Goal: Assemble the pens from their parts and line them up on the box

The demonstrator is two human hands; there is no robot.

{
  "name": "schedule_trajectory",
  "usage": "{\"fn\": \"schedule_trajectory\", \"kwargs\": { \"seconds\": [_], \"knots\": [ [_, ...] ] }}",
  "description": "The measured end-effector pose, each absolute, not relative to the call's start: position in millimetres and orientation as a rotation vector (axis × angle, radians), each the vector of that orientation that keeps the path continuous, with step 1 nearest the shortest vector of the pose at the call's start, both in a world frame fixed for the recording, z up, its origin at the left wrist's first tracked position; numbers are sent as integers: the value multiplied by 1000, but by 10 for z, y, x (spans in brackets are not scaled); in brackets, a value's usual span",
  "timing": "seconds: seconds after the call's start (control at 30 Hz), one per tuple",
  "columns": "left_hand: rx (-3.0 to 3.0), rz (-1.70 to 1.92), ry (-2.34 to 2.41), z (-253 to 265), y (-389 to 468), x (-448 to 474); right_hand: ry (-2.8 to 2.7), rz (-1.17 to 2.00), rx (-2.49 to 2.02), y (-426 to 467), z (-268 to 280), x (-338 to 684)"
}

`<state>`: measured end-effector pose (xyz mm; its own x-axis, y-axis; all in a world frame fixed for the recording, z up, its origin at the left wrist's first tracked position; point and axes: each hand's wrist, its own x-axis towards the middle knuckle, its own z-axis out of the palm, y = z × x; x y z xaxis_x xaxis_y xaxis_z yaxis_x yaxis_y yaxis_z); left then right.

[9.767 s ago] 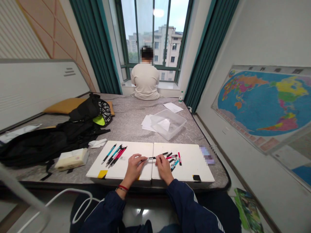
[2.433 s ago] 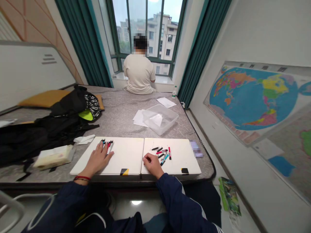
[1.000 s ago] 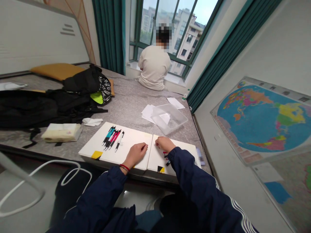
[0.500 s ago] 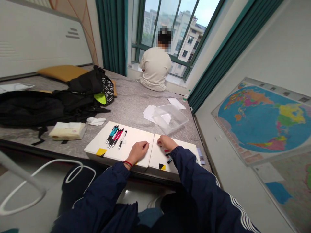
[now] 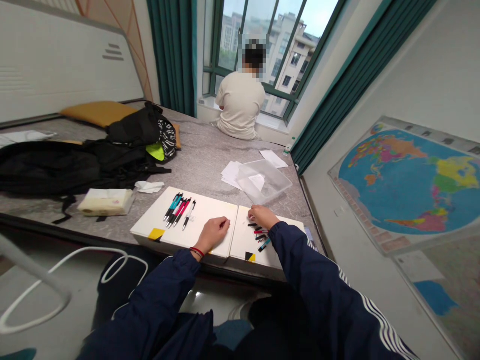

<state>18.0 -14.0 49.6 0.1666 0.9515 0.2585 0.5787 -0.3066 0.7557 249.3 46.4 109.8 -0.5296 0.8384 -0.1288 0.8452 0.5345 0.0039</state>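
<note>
Two white boxes or boards stand side by side at the front of the grey marbled surface. On the left white board (image 5: 150,220), several click pens (image 5: 178,210) in teal, red, black and white lie in a slanted row. My left hand (image 5: 214,234) rests at that board's right side, fingers curled closed; what they hold, if anything, is hidden. Over the right white board (image 5: 240,240) is my right hand (image 5: 263,218), its fingertips pinched together at something too small to make out. Black, red and teal pen pieces (image 5: 260,237) lie just beneath it, partly covered by the hand and sleeve.
Behind the boards are a clear plastic bin (image 5: 275,187) and white papers (image 5: 230,175). A tissue pack (image 5: 107,202) and black backpack (image 5: 75,165) lie left. A person (image 5: 240,105) sits at the window, back turned. A white cable (image 5: 86,248) loops at lower left.
My right hand has shifted slightly right and away from me, uncovering more of the pen pieces. My left hand has stayed almost still.
</note>
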Motion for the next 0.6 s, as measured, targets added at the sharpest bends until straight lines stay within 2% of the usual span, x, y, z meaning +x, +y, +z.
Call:
{"fn": "schedule_trajectory", "kwargs": {
  "seconds": [0.3, 0.6],
  "knots": [
    [1945, 998, 1433, 514, -149, 186, 2650, 13, 1125, 532, 1116, 2560],
    [1991, 995, 1411, 497, -148, 181, 2727, -148, 1523, 330, 1378, 2899]
  ]
}}
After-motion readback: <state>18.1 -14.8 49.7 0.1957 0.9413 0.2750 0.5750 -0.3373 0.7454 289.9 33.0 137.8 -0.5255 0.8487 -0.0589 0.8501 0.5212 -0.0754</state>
